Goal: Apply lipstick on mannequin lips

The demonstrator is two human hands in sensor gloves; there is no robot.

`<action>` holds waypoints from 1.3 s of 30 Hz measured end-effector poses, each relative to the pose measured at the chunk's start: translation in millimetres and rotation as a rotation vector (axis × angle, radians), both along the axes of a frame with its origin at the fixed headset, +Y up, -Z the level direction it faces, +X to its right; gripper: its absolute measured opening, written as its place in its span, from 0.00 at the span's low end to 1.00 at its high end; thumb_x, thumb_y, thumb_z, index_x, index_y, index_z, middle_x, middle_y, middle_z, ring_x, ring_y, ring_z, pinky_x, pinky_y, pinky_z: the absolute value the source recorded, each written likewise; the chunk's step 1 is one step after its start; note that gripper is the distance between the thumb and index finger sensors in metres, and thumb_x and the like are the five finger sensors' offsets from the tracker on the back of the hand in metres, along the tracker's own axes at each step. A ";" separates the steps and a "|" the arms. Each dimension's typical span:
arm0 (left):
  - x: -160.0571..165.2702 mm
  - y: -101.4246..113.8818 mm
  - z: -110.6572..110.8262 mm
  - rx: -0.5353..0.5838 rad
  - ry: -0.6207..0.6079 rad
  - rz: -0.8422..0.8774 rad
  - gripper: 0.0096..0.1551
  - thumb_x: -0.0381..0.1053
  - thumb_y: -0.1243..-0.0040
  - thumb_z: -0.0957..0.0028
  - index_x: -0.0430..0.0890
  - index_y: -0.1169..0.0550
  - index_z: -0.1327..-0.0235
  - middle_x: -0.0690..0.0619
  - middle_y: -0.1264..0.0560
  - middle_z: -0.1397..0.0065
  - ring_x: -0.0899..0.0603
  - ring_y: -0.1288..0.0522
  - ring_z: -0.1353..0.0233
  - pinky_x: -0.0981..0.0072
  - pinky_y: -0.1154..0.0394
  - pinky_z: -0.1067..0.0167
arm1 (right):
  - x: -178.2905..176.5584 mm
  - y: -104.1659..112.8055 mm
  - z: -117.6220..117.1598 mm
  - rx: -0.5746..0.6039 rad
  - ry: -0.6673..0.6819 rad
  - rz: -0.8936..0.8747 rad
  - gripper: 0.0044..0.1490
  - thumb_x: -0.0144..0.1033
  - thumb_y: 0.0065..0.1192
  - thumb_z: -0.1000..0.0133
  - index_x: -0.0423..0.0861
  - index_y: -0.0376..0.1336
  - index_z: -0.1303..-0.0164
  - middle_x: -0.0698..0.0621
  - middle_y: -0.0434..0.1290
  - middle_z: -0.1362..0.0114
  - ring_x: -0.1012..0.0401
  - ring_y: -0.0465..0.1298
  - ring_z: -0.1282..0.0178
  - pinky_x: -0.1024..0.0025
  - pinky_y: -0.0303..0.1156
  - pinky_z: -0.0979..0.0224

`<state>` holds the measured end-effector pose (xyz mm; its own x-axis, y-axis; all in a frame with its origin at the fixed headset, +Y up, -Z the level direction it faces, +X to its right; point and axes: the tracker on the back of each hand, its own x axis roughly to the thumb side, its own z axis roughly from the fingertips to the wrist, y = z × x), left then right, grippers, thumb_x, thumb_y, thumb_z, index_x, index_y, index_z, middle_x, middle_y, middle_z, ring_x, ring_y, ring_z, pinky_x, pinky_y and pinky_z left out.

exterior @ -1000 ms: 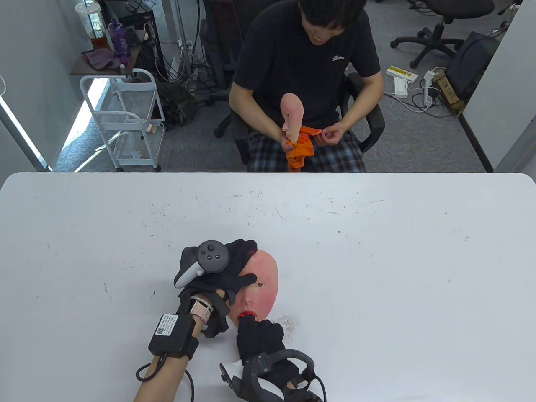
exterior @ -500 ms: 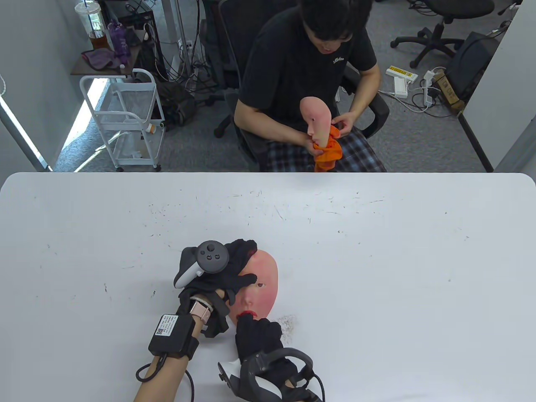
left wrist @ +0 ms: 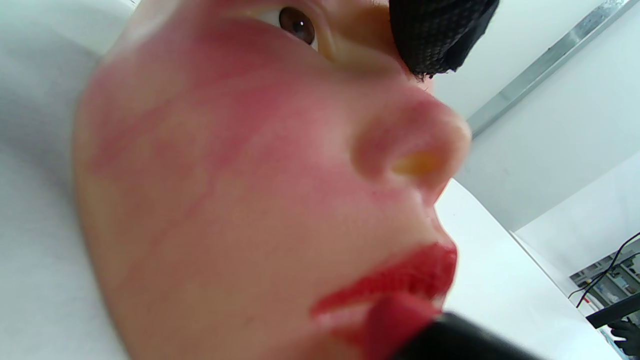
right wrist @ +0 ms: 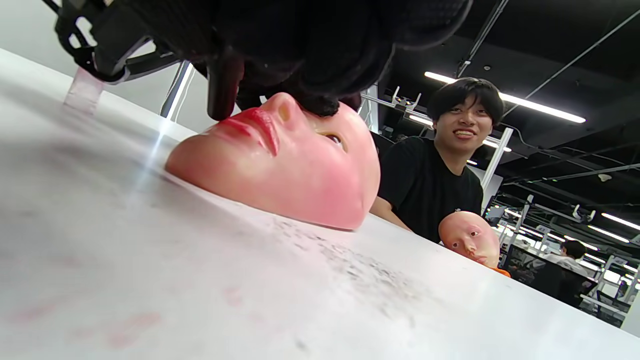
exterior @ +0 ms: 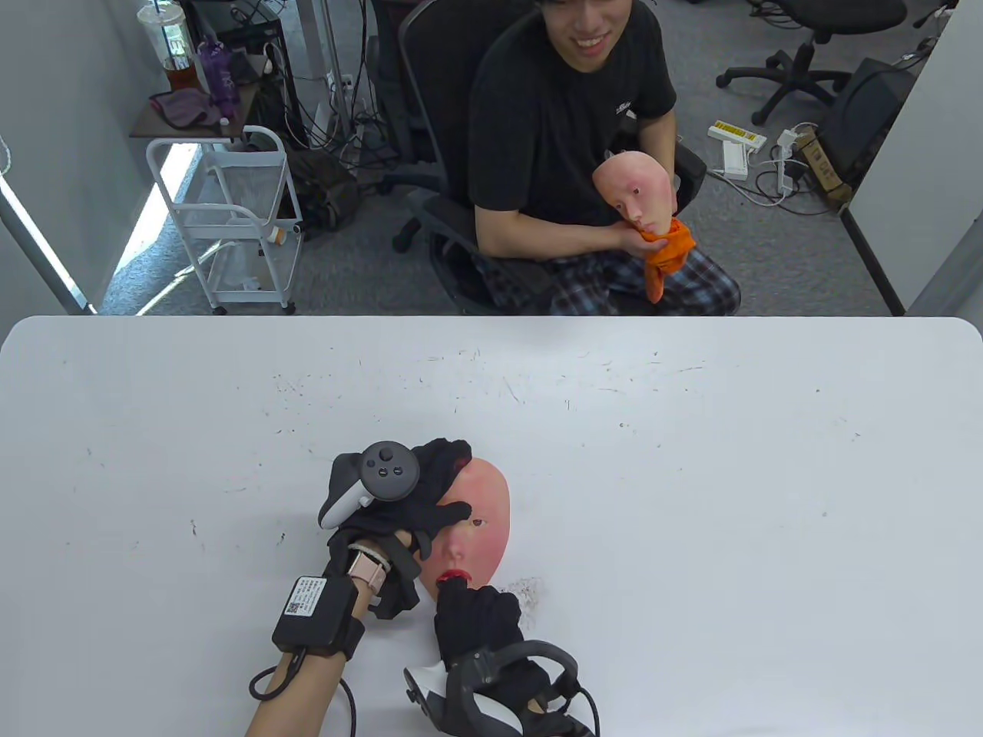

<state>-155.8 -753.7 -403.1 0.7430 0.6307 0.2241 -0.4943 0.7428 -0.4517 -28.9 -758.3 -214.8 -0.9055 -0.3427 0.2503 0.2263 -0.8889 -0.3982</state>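
Right hand (exterior: 478, 620), black glove, fingers curled round a black-cased red lipstick (left wrist: 395, 325); the grip itself is mostly hidden, but the stick comes out of the fist in the right wrist view. Red tip touches the lower lip of the pink flesh-toned silicone mannequin face (exterior: 476, 530). Lips (left wrist: 400, 282) already red.

Left hand (exterior: 418, 499), black glove, lies spread over the face's forehead and far cheek, one finger across the brow just above the eye, pressing the face onto the table. Not closed round anything.

Face lies flat, face-up, on the white scuffed table (exterior: 691, 476), near the front edge, chin towards the right hand. Dark smudge (exterior: 526, 589) on the table just beside the chin.

Behind the table a seated person in a black T-shirt (exterior: 568, 115) holds a second mannequin face (exterior: 636, 188) and an orange cloth (exterior: 664, 257).
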 end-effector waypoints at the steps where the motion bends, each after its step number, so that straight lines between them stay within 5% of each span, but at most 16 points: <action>1: 0.0 0.1 0.0 0.000 0.000 -0.001 0.51 0.60 0.40 0.45 0.68 0.56 0.17 0.57 0.62 0.11 0.39 0.64 0.14 0.36 0.57 0.20 | 2.9 1.4 0.5 0.006 -0.010 -0.006 0.32 0.51 0.64 0.48 0.42 0.72 0.42 0.53 0.80 0.63 0.54 0.79 0.59 0.56 0.73 0.49; 39: -0.3 -0.8 0.1 -0.002 0.003 0.007 0.51 0.61 0.40 0.45 0.69 0.56 0.17 0.57 0.62 0.11 0.39 0.64 0.14 0.36 0.57 0.20 | -9.4 -6.2 -2.3 0.043 -0.011 0.058 0.32 0.51 0.64 0.48 0.43 0.72 0.42 0.53 0.80 0.63 0.54 0.79 0.58 0.56 0.73 0.48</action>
